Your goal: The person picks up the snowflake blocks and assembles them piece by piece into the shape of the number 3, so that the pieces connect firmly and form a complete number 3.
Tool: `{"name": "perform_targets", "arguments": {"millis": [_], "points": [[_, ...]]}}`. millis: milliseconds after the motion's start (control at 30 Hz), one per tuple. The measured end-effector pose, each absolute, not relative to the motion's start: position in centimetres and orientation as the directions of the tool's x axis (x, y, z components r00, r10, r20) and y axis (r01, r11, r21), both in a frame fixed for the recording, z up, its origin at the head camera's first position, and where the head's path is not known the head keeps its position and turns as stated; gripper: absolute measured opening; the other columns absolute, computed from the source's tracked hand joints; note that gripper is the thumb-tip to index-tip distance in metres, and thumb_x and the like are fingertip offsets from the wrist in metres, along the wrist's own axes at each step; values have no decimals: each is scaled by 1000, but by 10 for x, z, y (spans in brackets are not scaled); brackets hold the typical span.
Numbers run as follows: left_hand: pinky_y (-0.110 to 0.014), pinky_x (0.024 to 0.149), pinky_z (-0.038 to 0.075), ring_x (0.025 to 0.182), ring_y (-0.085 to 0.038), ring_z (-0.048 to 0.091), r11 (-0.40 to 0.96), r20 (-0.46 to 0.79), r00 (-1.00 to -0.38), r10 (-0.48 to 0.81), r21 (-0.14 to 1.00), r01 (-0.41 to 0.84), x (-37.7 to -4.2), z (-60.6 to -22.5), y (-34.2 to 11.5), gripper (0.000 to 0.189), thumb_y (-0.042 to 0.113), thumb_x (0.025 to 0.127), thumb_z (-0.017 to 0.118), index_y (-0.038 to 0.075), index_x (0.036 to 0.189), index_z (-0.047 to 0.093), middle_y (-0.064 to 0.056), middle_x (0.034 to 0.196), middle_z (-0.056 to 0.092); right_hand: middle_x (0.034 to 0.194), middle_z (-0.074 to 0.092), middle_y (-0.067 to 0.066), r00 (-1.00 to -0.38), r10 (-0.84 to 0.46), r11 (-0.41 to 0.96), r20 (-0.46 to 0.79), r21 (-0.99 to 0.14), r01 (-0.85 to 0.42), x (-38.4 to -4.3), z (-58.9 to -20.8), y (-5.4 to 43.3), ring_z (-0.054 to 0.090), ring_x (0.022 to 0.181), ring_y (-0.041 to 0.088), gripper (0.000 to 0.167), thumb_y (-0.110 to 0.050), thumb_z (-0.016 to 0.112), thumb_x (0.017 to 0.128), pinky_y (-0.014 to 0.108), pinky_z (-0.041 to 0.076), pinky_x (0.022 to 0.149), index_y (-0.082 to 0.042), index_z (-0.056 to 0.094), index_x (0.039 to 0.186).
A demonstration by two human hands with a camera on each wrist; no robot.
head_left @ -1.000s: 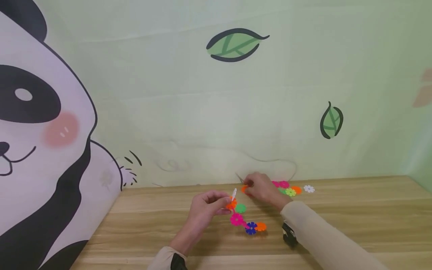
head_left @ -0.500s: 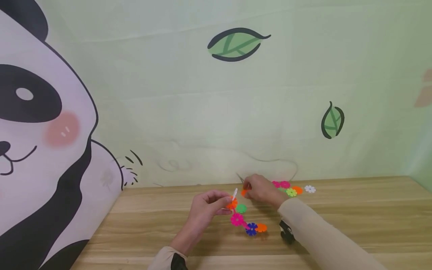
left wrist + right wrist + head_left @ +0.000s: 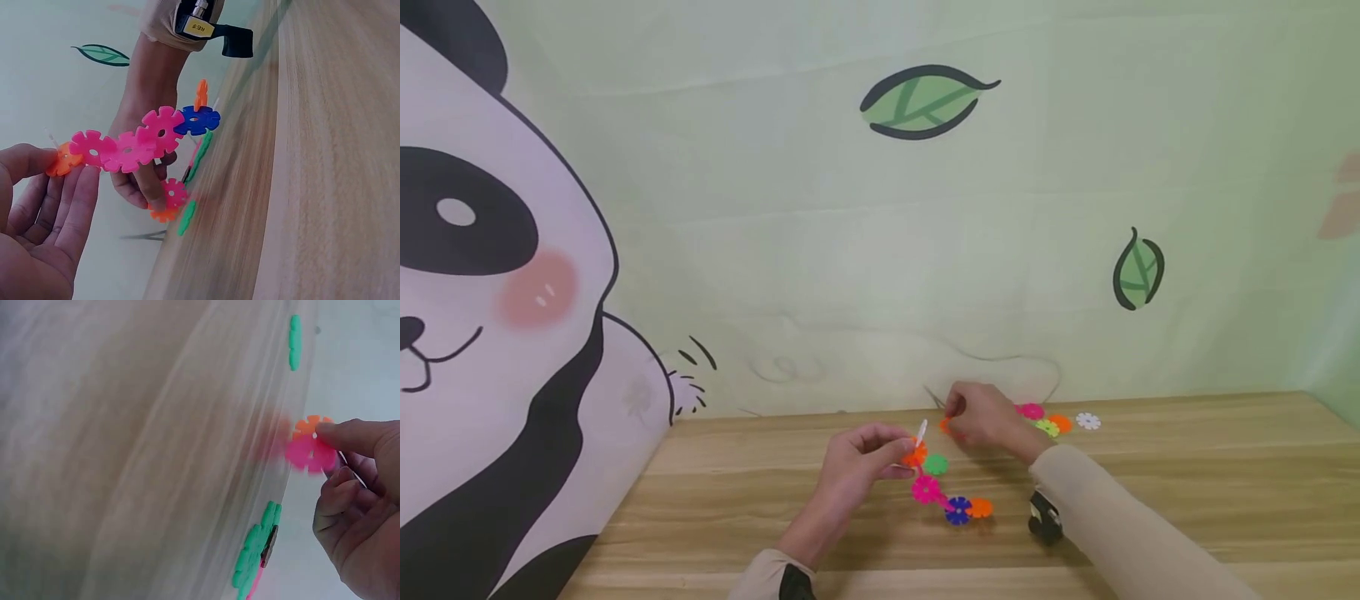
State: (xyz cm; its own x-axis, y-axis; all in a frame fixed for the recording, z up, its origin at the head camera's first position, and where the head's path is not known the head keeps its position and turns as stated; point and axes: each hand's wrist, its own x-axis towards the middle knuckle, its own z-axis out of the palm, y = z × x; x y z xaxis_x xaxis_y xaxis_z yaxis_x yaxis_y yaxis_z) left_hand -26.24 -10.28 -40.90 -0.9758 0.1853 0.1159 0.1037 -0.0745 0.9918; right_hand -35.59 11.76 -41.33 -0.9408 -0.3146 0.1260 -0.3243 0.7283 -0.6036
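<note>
1. Snowflake-disc chain [image 3: 927, 489], head view: hangs over the table [image 3: 715, 533]. Left hand [image 3: 863, 456] pinches its upper end, where a white disc [image 3: 922, 432] stands edge-on. Right hand [image 3: 987, 415] pinches an orange disc [image 3: 947, 427] near the table's back edge. Step in hand looks like readying another piece; next move calls for lining up slots, both pinches firm.
2. Left wrist: chain order reads clearer than in head view: orange link [image 3: 65, 161] in the pinch, three pink links [image 3: 128, 151], blue link [image 3: 197, 120], end link [image 3: 201, 95] (orange, edge-on).
3. Right wrist: pink disc [image 3: 312, 455] overlaps the pinched orange one; can't tell if joined. Also green discs [image 3: 249, 553] with a dark disc [image 3: 270, 547], which head view doesn't show.
</note>
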Motion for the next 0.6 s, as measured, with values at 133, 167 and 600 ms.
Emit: {"name": "perform_targets", "arguments": {"millis": [133, 167, 600], "points": [[-41, 83, 66, 89, -22, 75, -81, 116, -975, 190, 991, 103, -262, -409, -102, 19, 8, 98, 76, -8, 108, 73, -11, 99, 75, 90, 68, 3, -934, -308, 690, 178, -634, -349, -355, -414, 124, 60, 80, 19, 17, 2, 72, 87, 33, 55, 73, -1, 72, 104], [-41, 83, 66, 89, -22, 75, -82, 117, -975, 190, 991, 104, -262, -409, -101, 19, 7, 98, 76, -8, 108, 73, -11, 99, 75, 91, 68, 4, -934, -308, 679, 184, -645, -351, -355, -414, 125, 60, 79, 19, 20, 2, 72, 88, 32, 55, 72, 0, 72, 108], [-40, 85, 65, 90, -21, 74, -79, 123, -973, 194, 991, 109, -260, -408, -101, 22, 10, 100, 75, -8, 112, 73, -10, 101, 75, 100, 73, 7, -939, -185, 548, 289, -763, -343, -329, -405, 138, 66, 87, 25, 15, 1, 69, 96, 37, 60, 72, -2, 75, 110]]}}
